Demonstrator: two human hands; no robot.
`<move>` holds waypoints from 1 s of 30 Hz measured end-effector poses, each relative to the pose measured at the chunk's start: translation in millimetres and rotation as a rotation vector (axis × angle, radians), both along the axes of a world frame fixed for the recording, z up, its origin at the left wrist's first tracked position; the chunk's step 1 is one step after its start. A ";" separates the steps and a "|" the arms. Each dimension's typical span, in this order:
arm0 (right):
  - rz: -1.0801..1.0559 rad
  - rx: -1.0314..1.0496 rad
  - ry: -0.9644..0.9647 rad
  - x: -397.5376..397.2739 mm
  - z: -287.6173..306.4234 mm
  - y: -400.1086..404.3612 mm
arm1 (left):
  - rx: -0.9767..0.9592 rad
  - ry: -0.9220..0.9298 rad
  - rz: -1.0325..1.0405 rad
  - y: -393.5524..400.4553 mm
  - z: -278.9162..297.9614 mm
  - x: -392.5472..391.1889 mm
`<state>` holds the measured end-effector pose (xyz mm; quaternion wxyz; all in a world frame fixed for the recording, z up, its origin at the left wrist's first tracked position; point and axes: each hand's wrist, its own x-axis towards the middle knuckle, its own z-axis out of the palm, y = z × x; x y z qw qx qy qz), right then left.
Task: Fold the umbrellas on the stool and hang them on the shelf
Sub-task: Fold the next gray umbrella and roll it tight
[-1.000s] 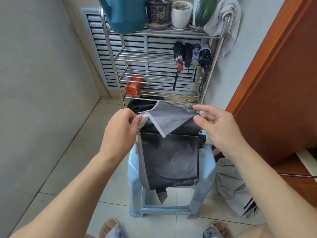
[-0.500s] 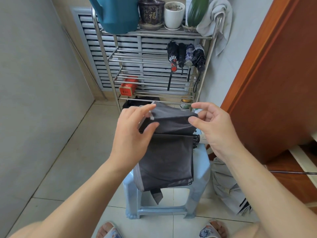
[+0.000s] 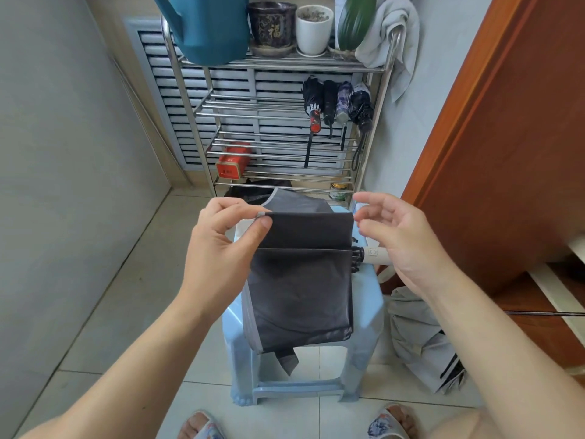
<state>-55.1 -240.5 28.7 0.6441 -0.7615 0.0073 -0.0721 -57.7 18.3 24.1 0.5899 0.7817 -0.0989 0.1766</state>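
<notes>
A dark grey umbrella (image 3: 300, 289) lies across the light blue stool (image 3: 367, 315), its canopy flaps folded flat and hanging over the front edge, its pale handle (image 3: 375, 255) pointing right. My left hand (image 3: 221, 245) pinches the left end of the top fold between thumb and forefinger. My right hand (image 3: 402, 236) pinches the right end of that fold with thumb and fingertips. Several folded umbrellas (image 3: 335, 103) hang from the upper rail of the metal shelf (image 3: 278, 144) behind the stool.
A grey umbrella (image 3: 421, 340) lies on the floor right of the stool. A brown wooden door (image 3: 506, 137) stands at right, a grey wall at left. The shelf holds a teal watering can (image 3: 209, 26), pots, a red tin (image 3: 232, 164) and a towel. My slippered feet show below.
The loose triangular flap has been folded down flat over the shaft. My left hand moved from the canopy's left edge to pinch the new fold's left end.
</notes>
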 end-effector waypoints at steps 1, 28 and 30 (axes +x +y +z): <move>0.014 -0.055 0.014 0.5 -1.1 0.7 | 0.003 0.006 -0.002 -0.5 -0.3 -0.4; 0.249 -0.936 -0.316 -9.2 -61.7 -13.4 | 1.031 0.171 -0.471 37.5 -69.6 -37.3; 0.063 -1.181 -0.076 13.2 -60.2 -31.5 | 1.026 0.209 -0.512 42.2 -68.3 -35.3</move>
